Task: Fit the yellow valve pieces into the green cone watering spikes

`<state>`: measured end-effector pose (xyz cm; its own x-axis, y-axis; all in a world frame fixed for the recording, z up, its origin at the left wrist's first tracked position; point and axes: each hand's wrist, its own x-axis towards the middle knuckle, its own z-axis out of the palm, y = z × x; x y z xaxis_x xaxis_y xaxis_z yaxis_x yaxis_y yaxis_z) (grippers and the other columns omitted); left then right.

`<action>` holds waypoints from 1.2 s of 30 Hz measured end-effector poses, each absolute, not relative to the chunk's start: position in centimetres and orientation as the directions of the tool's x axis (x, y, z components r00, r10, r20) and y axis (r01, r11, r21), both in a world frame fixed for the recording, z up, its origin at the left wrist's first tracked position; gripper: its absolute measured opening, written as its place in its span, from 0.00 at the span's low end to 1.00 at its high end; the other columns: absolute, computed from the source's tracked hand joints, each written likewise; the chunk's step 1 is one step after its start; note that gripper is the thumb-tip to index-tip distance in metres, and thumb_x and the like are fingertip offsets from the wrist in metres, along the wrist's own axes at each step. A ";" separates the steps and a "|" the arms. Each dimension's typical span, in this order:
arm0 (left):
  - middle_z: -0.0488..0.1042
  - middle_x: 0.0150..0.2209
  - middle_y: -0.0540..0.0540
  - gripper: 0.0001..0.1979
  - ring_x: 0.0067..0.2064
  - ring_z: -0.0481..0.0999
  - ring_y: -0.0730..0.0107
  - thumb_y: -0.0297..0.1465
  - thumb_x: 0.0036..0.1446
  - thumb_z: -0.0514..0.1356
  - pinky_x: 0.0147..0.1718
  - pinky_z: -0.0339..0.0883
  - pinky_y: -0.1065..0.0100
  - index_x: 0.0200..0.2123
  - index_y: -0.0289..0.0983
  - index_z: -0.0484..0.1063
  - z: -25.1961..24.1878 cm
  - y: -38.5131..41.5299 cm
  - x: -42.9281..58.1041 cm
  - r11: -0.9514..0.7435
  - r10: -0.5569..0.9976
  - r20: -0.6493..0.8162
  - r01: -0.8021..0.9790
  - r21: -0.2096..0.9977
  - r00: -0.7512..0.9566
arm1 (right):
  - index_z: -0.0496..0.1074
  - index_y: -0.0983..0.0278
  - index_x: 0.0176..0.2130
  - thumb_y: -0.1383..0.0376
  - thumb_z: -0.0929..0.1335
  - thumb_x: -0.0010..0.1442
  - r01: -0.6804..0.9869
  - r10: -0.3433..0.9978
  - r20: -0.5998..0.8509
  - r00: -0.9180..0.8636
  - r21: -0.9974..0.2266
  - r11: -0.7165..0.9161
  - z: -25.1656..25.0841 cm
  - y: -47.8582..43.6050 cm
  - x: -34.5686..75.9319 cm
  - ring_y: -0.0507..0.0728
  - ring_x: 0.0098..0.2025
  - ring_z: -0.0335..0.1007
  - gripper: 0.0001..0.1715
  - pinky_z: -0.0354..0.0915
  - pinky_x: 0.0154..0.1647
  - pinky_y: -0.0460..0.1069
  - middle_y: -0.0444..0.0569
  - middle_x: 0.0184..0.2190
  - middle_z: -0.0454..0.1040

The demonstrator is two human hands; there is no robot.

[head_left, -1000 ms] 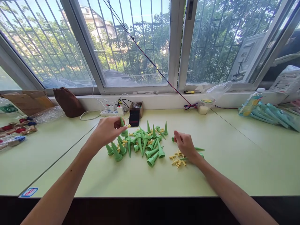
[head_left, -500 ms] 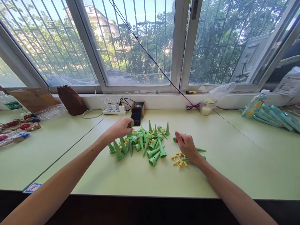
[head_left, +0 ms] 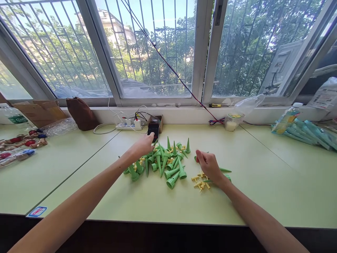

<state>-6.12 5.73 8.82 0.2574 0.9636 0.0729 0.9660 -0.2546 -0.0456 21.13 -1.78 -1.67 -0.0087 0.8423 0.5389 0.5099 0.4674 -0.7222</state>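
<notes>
My left hand [head_left: 143, 147] reaches over the back left of a heap of green plastic cone spikes [head_left: 164, 160], with a finger at the dark phone [head_left: 154, 128]. A green tip shows by its fingertips; the fingers look closed on that spike, though the hand hides most of it. My right hand [head_left: 209, 164] is closed in a fist at the right, around a green spike [head_left: 196, 159] whose end peeks out. Beneath that wrist lie small yellow T-shaped pieces [head_left: 201, 182] and another green spike [head_left: 225, 170].
Behind the heap stand a power strip [head_left: 129, 125] with cables and a small box [head_left: 159, 121]. Further right are a lidded jar [head_left: 232, 123], a bottle [head_left: 286, 119] and bluish packets [head_left: 308, 133]. A brown pouch [head_left: 81, 114] and bagged beads [head_left: 23, 142] sit left.
My left hand has moved to the right and over the lower part of the phone, a finger now on it. My right hand stays nearly still.
</notes>
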 end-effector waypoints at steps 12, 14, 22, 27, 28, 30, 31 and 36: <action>0.77 0.36 0.33 0.13 0.40 0.79 0.47 0.29 0.63 0.50 0.33 0.68 0.60 0.35 0.33 0.74 3.7 -4.5 -6.5 -0.068 0.997 -0.031 0.986 -0.154 0.064 | 0.59 0.62 0.20 0.49 0.55 0.70 0.514 0.843 0.537 -0.030 -0.715 0.474 -1.8 -1.7 21.1 0.50 0.18 0.51 0.32 0.51 0.24 0.48 0.40 0.15 0.57; 0.77 0.37 0.32 0.13 0.41 0.80 0.47 0.30 0.64 0.50 0.35 0.69 0.59 0.38 0.32 0.74 2.4 -4.8 -6.4 -0.017 0.999 -0.039 0.990 -0.143 0.011 | 0.60 0.62 0.20 0.49 0.55 0.70 0.505 0.847 0.531 -0.031 -0.723 0.472 -1.9 -1.7 21.1 0.50 0.18 0.51 0.32 0.51 0.24 0.48 0.40 0.14 0.56; 0.77 0.36 0.34 0.16 0.39 0.80 0.49 0.27 0.65 0.45 0.32 0.69 0.60 0.40 0.29 0.72 1.1 -4.1 -6.5 0.045 0.999 -0.011 0.995 -0.091 -0.047 | 0.60 0.63 0.20 0.49 0.56 0.70 0.494 0.850 0.525 -0.042 -0.728 0.475 -2.0 -1.7 21.1 0.49 0.18 0.51 0.32 0.50 0.23 0.47 0.40 0.14 0.56; 0.77 0.34 0.37 0.15 0.36 0.79 0.53 0.29 0.65 0.46 0.30 0.66 0.63 0.35 0.32 0.71 0.9 -3.9 -6.9 0.050 0.998 0.031 0.998 -0.040 -0.049 | 0.60 0.63 0.21 0.49 0.56 0.70 0.477 0.858 0.511 -0.051 -0.742 0.470 -2.1 -1.7 21.1 0.49 0.18 0.51 0.32 0.51 0.23 0.47 0.40 0.15 0.57; 0.77 0.33 0.37 0.15 0.35 0.79 0.54 0.30 0.65 0.46 0.30 0.65 0.63 0.36 0.32 0.71 0.9 -3.8 -7.0 0.054 0.997 0.049 0.998 -0.027 -0.052 | 0.60 0.63 0.21 0.50 0.56 0.70 0.477 0.860 0.508 -0.054 -0.743 0.469 -2.1 -1.7 21.1 0.49 0.18 0.50 0.32 0.51 0.23 0.47 0.40 0.15 0.57; 0.77 0.33 0.38 0.15 0.35 0.79 0.55 0.31 0.65 0.46 0.29 0.64 0.64 0.36 0.33 0.71 1.1 -3.7 -7.0 0.063 0.995 0.083 0.998 -0.003 -0.062 | 0.61 0.63 0.21 0.50 0.56 0.70 0.481 0.860 0.508 -0.057 -0.740 0.469 -2.1 -1.7 21.1 0.49 0.18 0.50 0.32 0.51 0.23 0.47 0.40 0.15 0.56; 0.77 0.32 0.39 0.14 0.35 0.79 0.55 0.31 0.65 0.47 0.29 0.64 0.64 0.36 0.33 0.71 1.1 -3.7 -7.0 0.065 0.993 0.098 0.998 0.009 -0.065 | 0.61 0.63 0.21 0.50 0.56 0.70 0.484 0.859 0.509 -0.058 -0.738 0.470 -2.1 -1.7 21.1 0.49 0.18 0.50 0.32 0.51 0.23 0.47 0.40 0.15 0.56; 0.77 0.32 0.40 0.13 0.34 0.78 0.56 0.31 0.65 0.48 0.29 0.63 0.65 0.34 0.35 0.70 1.4 -3.4 -7.2 0.038 0.995 0.093 0.999 0.015 -0.039 | 0.61 0.63 0.21 0.51 0.56 0.71 0.492 0.852 0.520 -0.064 -0.726 0.480 -2.1 -1.7 21.1 0.49 0.18 0.50 0.31 0.51 0.23 0.47 0.40 0.15 0.55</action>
<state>-7.17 -3.43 1.37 -0.0391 0.9949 0.0929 0.9992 0.0379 0.0148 21.14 -1.72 -2.12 -0.0636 0.8520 0.5196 0.4920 0.4797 -0.7265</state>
